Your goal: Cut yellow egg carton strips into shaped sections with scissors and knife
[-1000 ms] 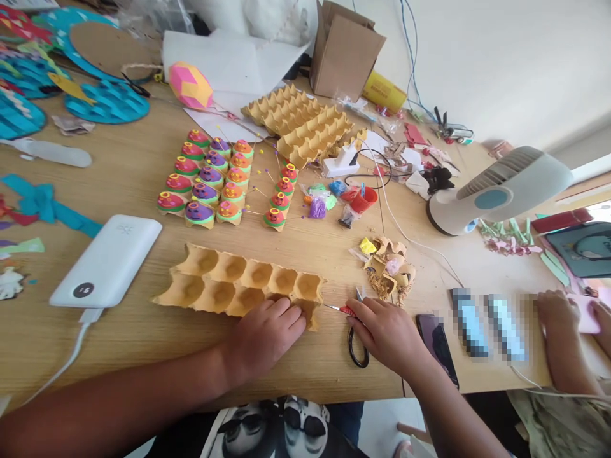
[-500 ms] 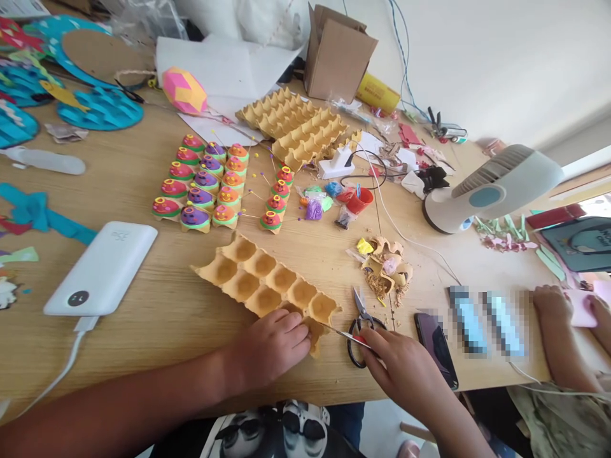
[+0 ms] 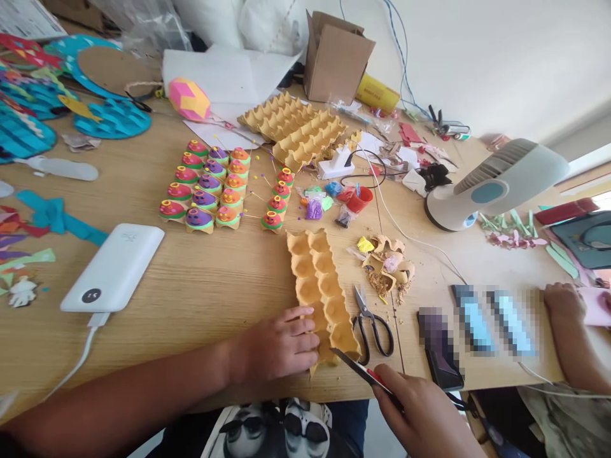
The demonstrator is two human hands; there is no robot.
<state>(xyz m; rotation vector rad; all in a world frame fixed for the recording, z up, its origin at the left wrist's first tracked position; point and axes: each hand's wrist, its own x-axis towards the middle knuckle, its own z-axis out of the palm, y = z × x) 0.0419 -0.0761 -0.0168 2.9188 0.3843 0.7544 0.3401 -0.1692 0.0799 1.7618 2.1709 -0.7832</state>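
Observation:
A strip of tan egg carton (image 3: 317, 280), two cups wide, lies on the table, its long side pointing away from me. My left hand (image 3: 281, 340) grips the near left edge, fingers bent over the rim. In my right hand (image 3: 420, 407) is a utility knife (image 3: 358, 367) with a dark blade; the blade tip is over the near end of the carton. Black-handled scissors (image 3: 367, 324) lie partly open just right of the strip. Painted egg-carton cups (image 3: 203, 200) with little faces stand in rows beyond, and a single row of red cups (image 3: 277, 203) stands beside them.
Carton scraps and crumbs (image 3: 386, 267) lie right of the scissors. A white power bank (image 3: 114, 267) with a cable is on the left. A phone (image 3: 439, 356), a white fan (image 3: 491, 184) and another person's hand (image 3: 566, 302) are on the right. More egg trays (image 3: 296, 127) sit at the back.
The carton strip has turned from lying slantwise to pointing away from me. My left hand has shifted its hold on it, and my right hand with the knife has drawn down and right.

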